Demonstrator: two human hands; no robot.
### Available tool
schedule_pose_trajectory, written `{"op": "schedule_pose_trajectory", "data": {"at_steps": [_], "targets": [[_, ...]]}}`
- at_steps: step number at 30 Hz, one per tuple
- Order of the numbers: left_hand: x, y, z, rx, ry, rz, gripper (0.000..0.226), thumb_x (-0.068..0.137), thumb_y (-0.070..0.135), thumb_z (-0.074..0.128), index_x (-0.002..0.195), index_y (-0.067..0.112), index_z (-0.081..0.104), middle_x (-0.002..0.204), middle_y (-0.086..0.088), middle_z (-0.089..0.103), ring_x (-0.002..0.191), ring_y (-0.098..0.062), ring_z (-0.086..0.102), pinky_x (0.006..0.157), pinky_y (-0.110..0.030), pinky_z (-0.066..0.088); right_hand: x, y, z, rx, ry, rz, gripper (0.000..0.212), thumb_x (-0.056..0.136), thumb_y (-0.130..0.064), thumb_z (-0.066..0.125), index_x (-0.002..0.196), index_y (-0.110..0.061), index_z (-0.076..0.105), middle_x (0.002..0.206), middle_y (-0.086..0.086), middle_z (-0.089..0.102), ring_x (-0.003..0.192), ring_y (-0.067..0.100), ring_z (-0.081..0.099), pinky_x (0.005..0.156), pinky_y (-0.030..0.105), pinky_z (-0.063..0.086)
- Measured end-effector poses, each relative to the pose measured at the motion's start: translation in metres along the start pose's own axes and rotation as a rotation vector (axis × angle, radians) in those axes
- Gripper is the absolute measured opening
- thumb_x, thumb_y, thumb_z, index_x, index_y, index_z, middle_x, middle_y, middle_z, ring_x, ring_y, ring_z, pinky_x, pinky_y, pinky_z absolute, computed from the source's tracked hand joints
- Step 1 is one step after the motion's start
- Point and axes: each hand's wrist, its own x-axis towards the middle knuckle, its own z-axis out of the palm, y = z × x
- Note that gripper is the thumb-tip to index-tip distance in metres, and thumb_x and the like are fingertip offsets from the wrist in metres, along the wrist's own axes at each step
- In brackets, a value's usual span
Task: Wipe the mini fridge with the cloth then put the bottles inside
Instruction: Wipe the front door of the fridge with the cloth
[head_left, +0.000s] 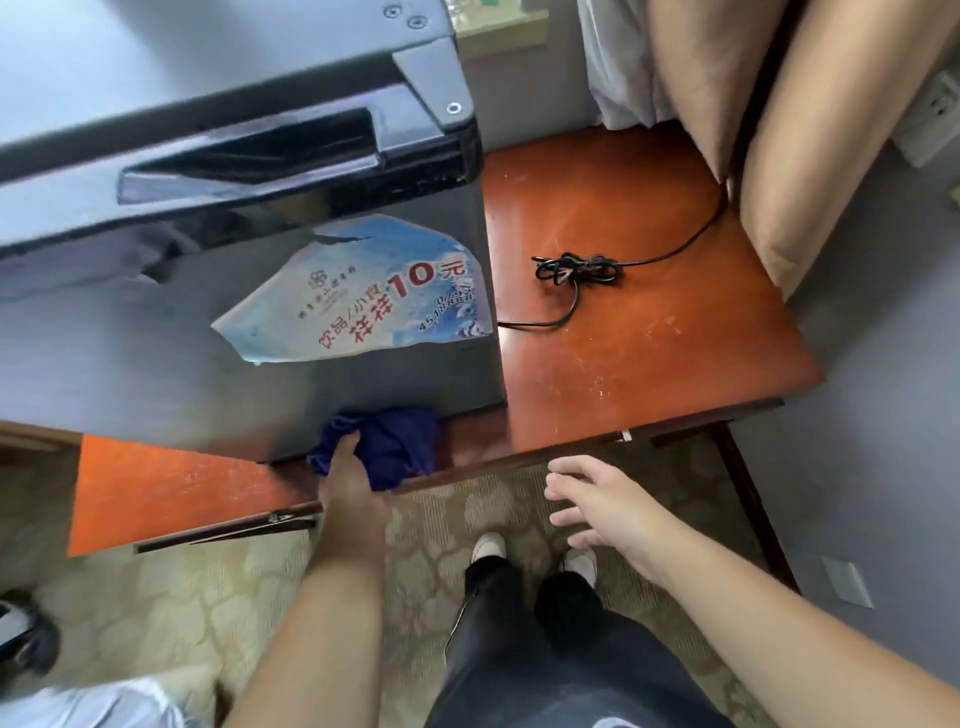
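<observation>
A black mini fridge (156, 364) stands on a reddish wooden table (649, 338), its door shut, with a torn blue-and-white sticker (363, 296) on the front. My left hand (348, 483) grips a dark blue cloth (395, 447) and presses it against the bottom right corner of the fridge door. My right hand (608, 509) hovers in front of the table's edge with fingers spread and nothing in it. No bottles are in view.
A coiled black power cord (576, 270) lies on the table to the right of the fridge. Beige curtains (779, 130) hang at the back right. Patterned carpet (441, 519) and my own feet are below.
</observation>
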Motion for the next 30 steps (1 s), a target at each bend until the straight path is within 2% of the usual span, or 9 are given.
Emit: {"op": "schedule_pose_trajectory", "data": {"at_steps": [3,6,9,12,16,20,24,28,30], "targets": [[-0.013,0.048,-0.029,-0.043,0.008,0.063,0.042,0.105,0.029,0.046,0.142,0.011,0.049,0.159,-0.012,0.042,0.122,-0.024,0.060,0.087,-0.024,0.049,0.005,0.002,0.009,-0.001,-0.019,0.024,0.023,0.100,-0.035,0.058,0.123,-0.033,0.063,0.113,-0.008,0.072,0.098,0.013,0.074,0.083,0.036,0.064],[-0.023,0.055,-0.028,-0.106,-0.009,0.082,0.037,0.107,0.023,0.044,0.140,0.008,0.051,0.149,-0.014,0.053,0.087,-0.011,0.067,0.069,-0.021,0.054,0.009,0.001,0.017,-0.014,-0.015,0.032,0.021,0.099,-0.035,0.058,0.119,-0.034,0.065,0.112,-0.007,0.073,0.097,0.013,0.074,0.083,0.036,0.064],[-0.032,0.028,-0.005,0.002,-0.034,0.021,0.037,0.107,0.024,0.044,0.137,0.004,0.052,0.114,-0.012,0.065,0.068,-0.009,0.070,0.050,-0.018,0.054,0.009,-0.002,0.018,-0.033,-0.005,0.044,0.019,0.099,-0.034,0.058,0.118,-0.034,0.065,0.111,-0.007,0.074,0.097,0.014,0.075,0.082,0.035,0.064],[-0.039,-0.010,0.032,0.155,-0.048,-0.097,0.046,0.098,0.031,0.061,0.136,0.006,0.056,0.129,-0.015,0.068,0.098,-0.028,0.071,0.060,-0.030,0.057,0.007,-0.007,0.016,-0.039,0.034,0.057,0.018,0.101,-0.033,0.057,0.117,-0.032,0.066,0.111,-0.005,0.074,0.097,0.015,0.074,0.083,0.036,0.064],[-0.057,-0.057,0.079,0.233,-0.226,-0.209,0.052,0.084,0.030,0.078,0.130,0.013,0.062,0.116,-0.013,0.076,0.099,-0.032,0.075,0.067,-0.041,0.063,0.006,-0.013,0.010,0.009,0.110,0.075,0.018,0.102,-0.030,0.056,0.117,-0.029,0.066,0.112,-0.001,0.074,0.099,0.021,0.075,0.087,0.043,0.062],[-0.064,-0.068,0.091,0.291,-0.293,-0.222,0.049,0.080,0.026,0.082,0.124,0.016,0.064,0.115,-0.012,0.076,0.104,-0.034,0.073,0.090,-0.051,0.060,0.009,-0.017,0.007,0.082,0.170,0.071,0.022,0.102,-0.030,0.057,0.124,-0.026,0.063,0.113,0.001,0.074,0.101,0.025,0.074,0.084,0.043,0.062],[-0.052,-0.043,0.069,0.321,-0.266,-0.190,0.074,0.061,0.034,0.085,0.129,0.014,0.064,0.116,-0.013,0.076,0.103,-0.034,0.074,0.082,-0.046,0.062,0.008,-0.019,0.019,0.182,0.201,0.055,0.027,0.102,-0.031,0.059,0.128,-0.024,0.059,0.114,0.002,0.073,0.103,0.026,0.074,0.083,0.043,0.062],[-0.021,0.003,0.020,0.319,-0.118,-0.068,0.061,0.071,0.028,0.088,0.125,0.012,0.063,0.113,-0.014,0.075,0.100,-0.035,0.073,0.081,-0.045,0.061,0.009,-0.027,0.041,0.172,0.138,0.064,0.026,0.102,-0.034,0.058,0.127,-0.026,0.060,0.114,-0.001,0.073,0.099,0.022,0.075,0.081,0.040,0.063],[-0.006,0.031,-0.011,0.352,-0.030,0.006,0.079,0.058,0.037,0.094,0.126,0.010,0.063,0.115,-0.014,0.074,0.100,-0.034,0.073,0.080,-0.044,0.061,0.011,-0.030,0.053,0.159,0.098,0.058,0.025,0.103,-0.035,0.058,0.125,-0.027,0.061,0.113,-0.001,0.074,0.098,0.020,0.075,0.078,0.037,0.064]]}}
